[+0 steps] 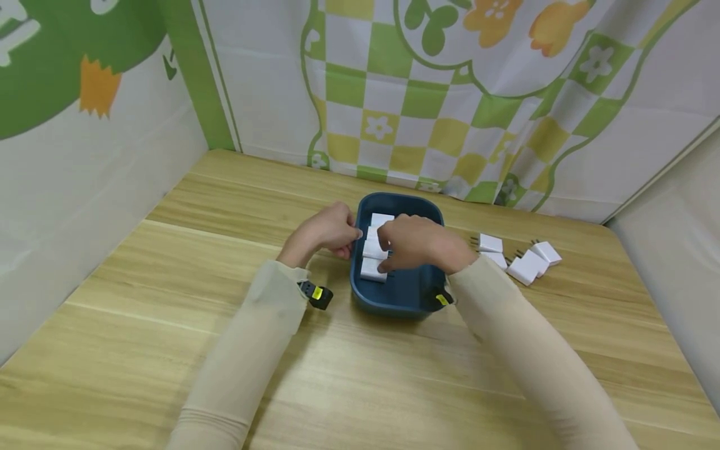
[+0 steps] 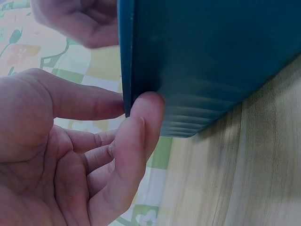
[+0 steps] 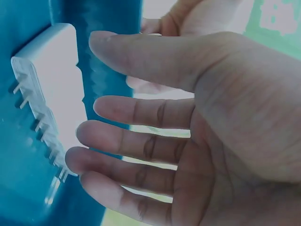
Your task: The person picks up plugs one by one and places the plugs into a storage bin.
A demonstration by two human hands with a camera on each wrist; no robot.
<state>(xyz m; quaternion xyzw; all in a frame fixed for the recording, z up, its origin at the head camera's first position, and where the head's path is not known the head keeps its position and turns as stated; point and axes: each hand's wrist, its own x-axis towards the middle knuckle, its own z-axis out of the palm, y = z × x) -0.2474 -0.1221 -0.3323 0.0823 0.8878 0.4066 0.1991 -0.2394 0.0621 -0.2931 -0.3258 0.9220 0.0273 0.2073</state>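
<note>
A dark blue plastic tub [image 1: 394, 301] stands mid-table. Inside it, a row of white plug adapters [image 1: 374, 256] lies along the left wall, prongs pointing into the tub. My left hand [image 1: 327, 234] pinches the tub's left rim; the left wrist view shows thumb and forefinger [image 2: 141, 117] clamped on the blue wall [image 2: 211, 61]. My right hand [image 1: 417, 241] hovers over the tub with its fingers straight and spread [image 3: 131, 141], right beside the row of adapters [image 3: 51, 89]. It holds nothing; whether the fingertips touch the adapters cannot be told.
Several more white adapters [image 1: 523, 261] lie loose on the wooden table [image 1: 169, 312] to the right of the tub. Patterned cloth walls [image 1: 450, 94] close in the back and both sides.
</note>
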